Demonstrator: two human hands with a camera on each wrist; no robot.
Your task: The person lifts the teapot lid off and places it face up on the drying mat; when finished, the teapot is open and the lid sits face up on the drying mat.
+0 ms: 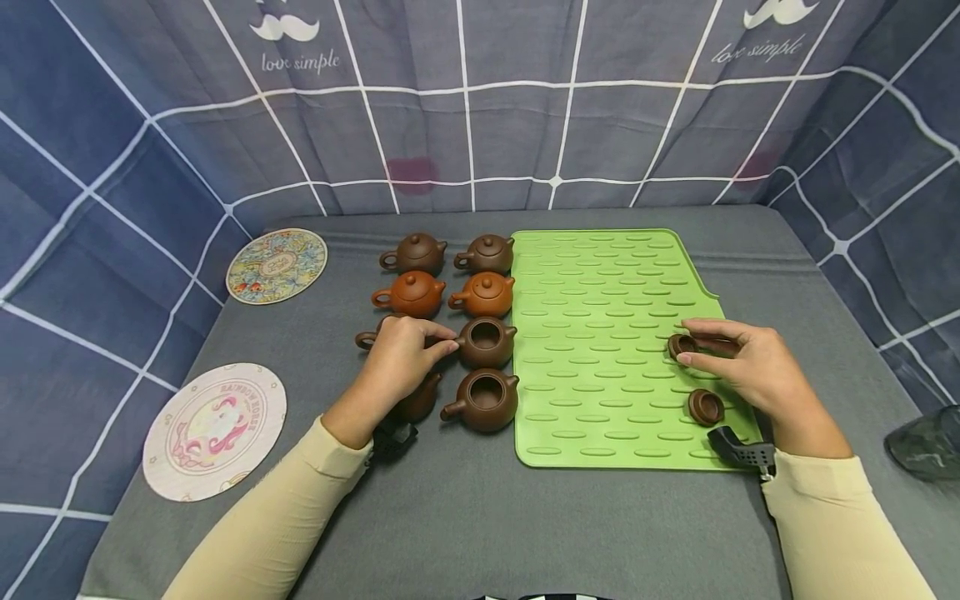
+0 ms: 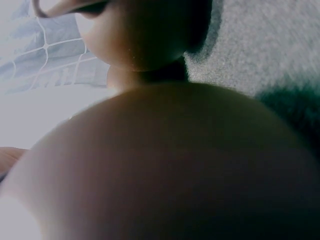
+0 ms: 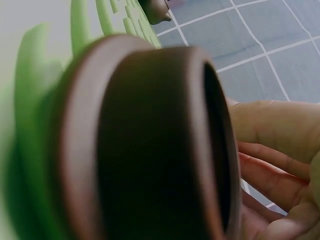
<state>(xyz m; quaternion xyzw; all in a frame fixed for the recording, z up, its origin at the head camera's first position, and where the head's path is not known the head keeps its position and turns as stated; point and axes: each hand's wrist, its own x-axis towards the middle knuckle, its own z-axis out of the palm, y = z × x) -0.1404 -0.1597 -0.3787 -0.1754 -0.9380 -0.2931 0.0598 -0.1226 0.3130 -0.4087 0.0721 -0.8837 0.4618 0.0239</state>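
Note:
My left hand (image 1: 399, 357) pinches the handle of a brown lidless teapot (image 1: 486, 357) beside the green mat's left edge. Its wrist and fingers partly hide two more brown teapots; one rounded teapot body (image 2: 160, 150) looms blurred in the left wrist view. Over the mat's right side, my right hand (image 1: 753, 367) holds a small brown teapot lid (image 1: 678, 345) between thumb and fingers. A second lid (image 1: 706, 407) lies upside down on the mat just in front of that hand. Another lidless brown teapot (image 1: 487, 402) stands in front of the gripped one.
Behind stand two orange lidded teapots (image 1: 415, 295) and two dark brown lidded ones (image 1: 420, 253). The green mat (image 1: 600, 350) covers the table's right middle. Two round coasters, one patterned (image 1: 277, 265), one pink (image 1: 216, 433), lie at left. A dark glass (image 1: 926, 446) stands far right.

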